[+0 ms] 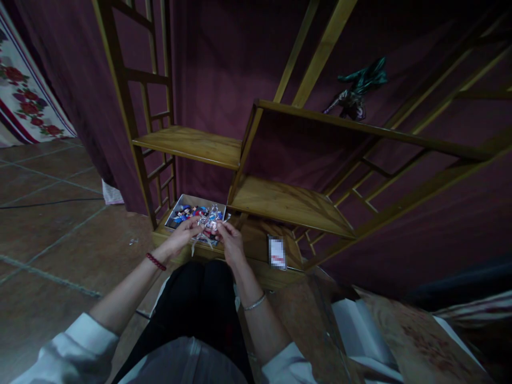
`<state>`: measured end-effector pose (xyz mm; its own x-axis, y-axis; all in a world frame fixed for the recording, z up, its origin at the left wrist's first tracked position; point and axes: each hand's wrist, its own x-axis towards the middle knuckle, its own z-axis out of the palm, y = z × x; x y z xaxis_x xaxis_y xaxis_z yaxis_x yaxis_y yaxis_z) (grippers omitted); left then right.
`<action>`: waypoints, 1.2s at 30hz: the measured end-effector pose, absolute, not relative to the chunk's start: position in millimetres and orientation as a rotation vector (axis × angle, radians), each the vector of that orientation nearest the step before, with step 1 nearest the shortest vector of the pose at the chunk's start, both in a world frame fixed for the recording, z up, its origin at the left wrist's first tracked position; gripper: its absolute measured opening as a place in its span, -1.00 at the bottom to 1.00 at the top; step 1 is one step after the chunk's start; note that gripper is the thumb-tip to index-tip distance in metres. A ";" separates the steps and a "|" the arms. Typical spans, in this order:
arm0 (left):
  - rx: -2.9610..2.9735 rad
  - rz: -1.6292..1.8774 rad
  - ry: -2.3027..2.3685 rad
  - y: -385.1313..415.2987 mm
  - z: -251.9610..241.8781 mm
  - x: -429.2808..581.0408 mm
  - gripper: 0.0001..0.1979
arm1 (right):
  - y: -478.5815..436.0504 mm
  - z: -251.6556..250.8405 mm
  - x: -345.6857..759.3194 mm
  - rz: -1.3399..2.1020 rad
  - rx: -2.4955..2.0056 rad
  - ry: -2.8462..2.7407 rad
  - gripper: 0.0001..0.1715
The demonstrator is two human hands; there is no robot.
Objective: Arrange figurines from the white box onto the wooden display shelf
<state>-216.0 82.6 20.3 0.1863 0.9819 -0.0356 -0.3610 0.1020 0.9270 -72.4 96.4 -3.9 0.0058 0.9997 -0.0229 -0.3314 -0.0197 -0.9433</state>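
My left hand [183, 234] and my right hand [230, 240] meet over the bottom shelf of a wooden rack. Both pinch a crinkled clear plastic wrapper [210, 220] with something small and colourful inside; what it is I cannot make out. Just behind the hands lies an open white box [184, 204] with several small colourful figures in it. My left wrist wears a red bead bracelet, my right wrist a silver one.
The wooden rack [288, 202] has bare shelves at several heights against a dark red curtain. A green and purple figure [357, 88] stands on the upper right shelf. A small card [277, 252] lies on the bottom shelf. White boxes [360, 336] sit at the lower right. Tiled floor spreads left.
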 end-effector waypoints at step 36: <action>1.175 1.096 1.066 72.3 43.8 -216.3 -0.64 | 81.9 -6.7 -84.8 1.581 -0.885 -0.447 -0.84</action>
<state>-216.3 72.3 43.8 0.1516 0.9872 -0.0504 -0.0772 0.0626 0.9950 -84.8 81.9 -6.7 -0.0008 0.9572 -0.2896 -0.6641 -0.2170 -0.7154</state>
